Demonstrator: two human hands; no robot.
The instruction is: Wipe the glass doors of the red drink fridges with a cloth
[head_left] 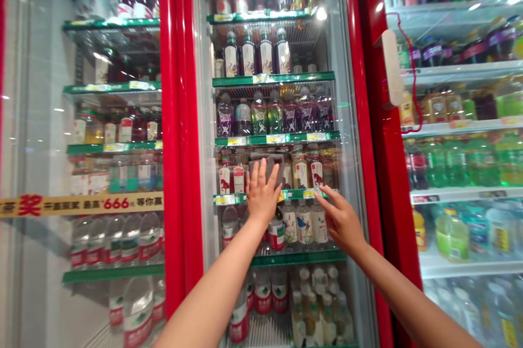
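My left hand (pixel 261 191) presses a grey cloth (pixel 267 166) flat against the glass door (pixel 347 135) of a red drinks fridge, at mid height. The fingers lie spread over the cloth. My right hand (pixel 341 217) is just to the right and a little lower, fingers stretched out with the tips touching the same glass. It holds nothing. Behind the glass stand rows of bottles (pixel 273 114) on green-edged shelves.
A red door frame (pixel 180 119) separates this door from the left fridge door, which carries a yellow banner (pixel 81 205). At the right, an open fridge with white shelves (pixel 461 130) holds green and yellow bottles. A pale handle (pixel 392 67) sticks out from the right frame.
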